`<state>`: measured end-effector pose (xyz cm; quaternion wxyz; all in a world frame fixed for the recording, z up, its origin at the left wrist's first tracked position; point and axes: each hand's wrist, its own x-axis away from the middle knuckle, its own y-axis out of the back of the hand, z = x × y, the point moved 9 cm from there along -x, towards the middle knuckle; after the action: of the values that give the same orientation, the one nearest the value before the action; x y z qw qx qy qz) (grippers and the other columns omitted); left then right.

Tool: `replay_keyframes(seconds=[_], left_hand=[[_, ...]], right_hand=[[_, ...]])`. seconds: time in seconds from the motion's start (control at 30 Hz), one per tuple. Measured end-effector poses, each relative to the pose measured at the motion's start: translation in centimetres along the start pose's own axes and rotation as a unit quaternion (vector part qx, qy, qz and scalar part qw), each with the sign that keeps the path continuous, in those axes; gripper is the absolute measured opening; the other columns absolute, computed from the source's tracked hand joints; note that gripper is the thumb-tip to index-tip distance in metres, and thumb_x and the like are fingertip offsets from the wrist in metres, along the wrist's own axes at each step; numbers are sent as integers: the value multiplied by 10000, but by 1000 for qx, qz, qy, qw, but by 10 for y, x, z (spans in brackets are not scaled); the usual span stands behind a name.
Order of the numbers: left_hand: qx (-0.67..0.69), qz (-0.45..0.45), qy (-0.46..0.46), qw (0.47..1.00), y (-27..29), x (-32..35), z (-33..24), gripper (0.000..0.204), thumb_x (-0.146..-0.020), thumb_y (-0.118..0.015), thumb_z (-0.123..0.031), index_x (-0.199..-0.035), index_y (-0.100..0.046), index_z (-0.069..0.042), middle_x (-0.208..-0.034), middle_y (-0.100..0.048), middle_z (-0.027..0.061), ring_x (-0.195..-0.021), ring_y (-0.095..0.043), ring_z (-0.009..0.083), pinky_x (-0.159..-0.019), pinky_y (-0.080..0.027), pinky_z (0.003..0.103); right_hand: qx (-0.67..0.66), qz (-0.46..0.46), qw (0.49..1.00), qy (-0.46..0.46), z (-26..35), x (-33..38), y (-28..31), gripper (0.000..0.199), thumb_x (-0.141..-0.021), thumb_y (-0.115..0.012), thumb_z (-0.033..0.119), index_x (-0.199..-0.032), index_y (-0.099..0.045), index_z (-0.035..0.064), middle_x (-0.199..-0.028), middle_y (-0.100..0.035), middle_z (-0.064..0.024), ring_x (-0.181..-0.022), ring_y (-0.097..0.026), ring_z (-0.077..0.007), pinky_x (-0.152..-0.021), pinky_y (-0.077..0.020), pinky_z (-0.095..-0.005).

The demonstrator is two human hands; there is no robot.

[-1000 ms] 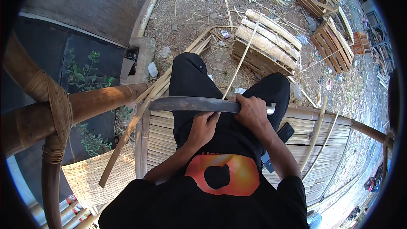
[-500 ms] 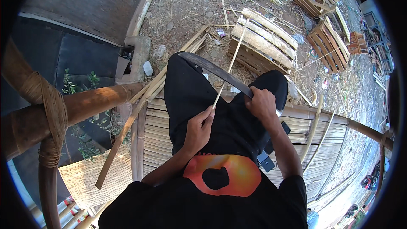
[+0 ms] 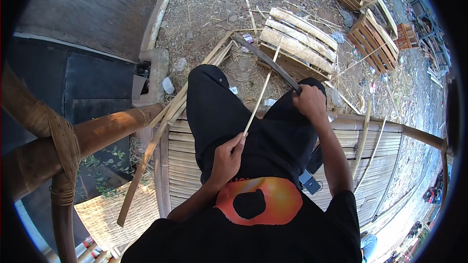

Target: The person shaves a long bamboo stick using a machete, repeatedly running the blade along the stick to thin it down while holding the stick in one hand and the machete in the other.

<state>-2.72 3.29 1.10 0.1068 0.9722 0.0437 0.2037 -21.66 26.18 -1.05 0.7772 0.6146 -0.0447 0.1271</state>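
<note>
Between thumb and fingers, my left hand (image 3: 228, 158) pinches the near end of a thin pale bamboo strip (image 3: 262, 93) above my lap. The strip slants up and away from me, its far end over a wooden crate. My right hand (image 3: 310, 101), above my right knee, is wrapped round the handle of a long dark-bladed machete (image 3: 270, 63). Its blade points to the far left and crosses the strip toward the strip's far end. Whether the edge bites into the strip is too fine to see.
A slatted wooden crate (image 3: 297, 41) stands on the littered ground ahead, with more crates (image 3: 373, 41) at the far right. Long split bamboo pieces (image 3: 148, 165) lean by my left knee. Two thin strips (image 3: 361, 141) lie right on the bamboo platform (image 3: 183, 165). A thick bamboo rail (image 3: 112, 124) runs left.
My right hand has pushed the machete forward, away from me, so the blade now crosses the strip farther out. My left hand keeps its pinch, almost still. The whole view has shifted slightly.
</note>
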Motion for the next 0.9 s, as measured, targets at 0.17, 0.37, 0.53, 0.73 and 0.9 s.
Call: replay_keyframes(seconds=[0.17, 0.37, 0.53, 0.73, 0.9], left_hand=[[11, 8, -11, 1000, -11, -9, 1, 288, -1001, -545, -149, -1224, -625, 15, -633, -420, -21, -573, -344, 30, -498, -295, 230], [19, 43, -10, 999, -13, -15, 7, 301, -1013, -529, -175, -1236, -627, 3, -660, -409, -47, -587, -352, 25, -517, -301, 211], [-13, 74, 30, 997, -3, -3, 10, 310, -1017, -529, -197, -1242, -631, -10, -685, -421, -68, -596, -359, 22, -536, -314, 190], [-25, 72, 33, 997, -7, 3, 14, 304, -1006, -553, -203, -1207, -652, 3, -675, -464, -51, -620, -389, 14, -542, -332, 193], [-23, 41, -28, 999, -3, -5, 6, 309, -994, -578, -201, -1207, -650, 11, -733, -556, -23, -658, -443, 22, -582, -382, 195]], right_hand=[[-14, 65, 998, 14, 33, 28, 4, 291, -804, -642, 312, -902, -678, 40, -794, -683, -213, -769, -680, -393, -740, -546, -496], [22, 178, 974, 142, 90, 71, -20, 283, -742, -690, 285, -932, -646, 78, -785, -686, -195, -770, -689, -375, -696, -546, -475], [25, 47, 997, 58, 27, 9, -13, 246, -747, -690, 274, -870, -673, 62, -798, -688, -194, -783, -684, -378, -708, -545, -481], [-10, 64, 998, -2, 8, 1, 7, 291, -784, -668, 303, -877, -711, 31, -820, -687, -222, -811, -680, -383, -750, -555, -458], [-148, 93, 984, 20, 34, 21, 7, 298, -765, -651, 307, -911, -727, 58, -849, -695, -209, -844, -669, -394, -821, -529, -461]])
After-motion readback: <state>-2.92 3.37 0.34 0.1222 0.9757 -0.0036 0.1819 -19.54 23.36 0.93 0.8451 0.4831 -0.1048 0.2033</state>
